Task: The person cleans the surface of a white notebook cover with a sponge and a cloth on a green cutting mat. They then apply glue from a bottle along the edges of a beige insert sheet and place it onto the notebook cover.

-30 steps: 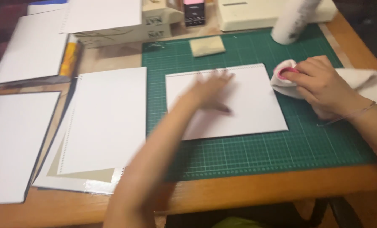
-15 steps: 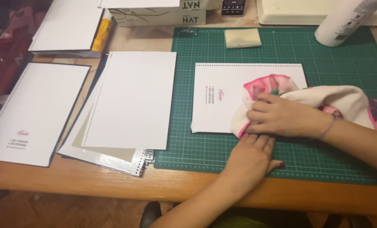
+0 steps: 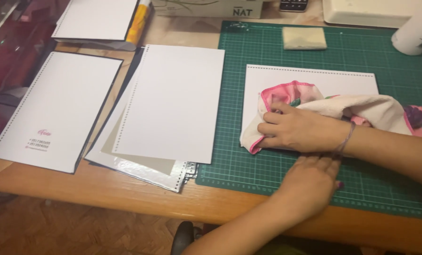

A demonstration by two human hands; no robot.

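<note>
A white sheet (image 3: 315, 78) with punched holes along its top edge lies on the green cutting mat (image 3: 267, 47). A pink-edged white cloth (image 3: 366, 106) is bunched on the sheet. My right hand (image 3: 298, 130) grips the cloth's left end and presses it onto the sheet; a thin band circles its wrist. My left hand (image 3: 312, 182) lies flat on the mat at the sheet's near edge, just under my right wrist, holding nothing; its fingertips are hidden.
Left of the mat lies a stack of punched white sheets (image 3: 173, 101) over grey and silvery covers, then a white cover (image 3: 55, 108) with small pink print. At the back are a beige block (image 3: 304, 38), a white cylinder (image 3: 416, 35) and a cardboard box (image 3: 206, 7).
My right hand brought the cloth from the mat's right side onto the sheet and moved it left. My left hand drew back from the sheet's middle to its near edge.
</note>
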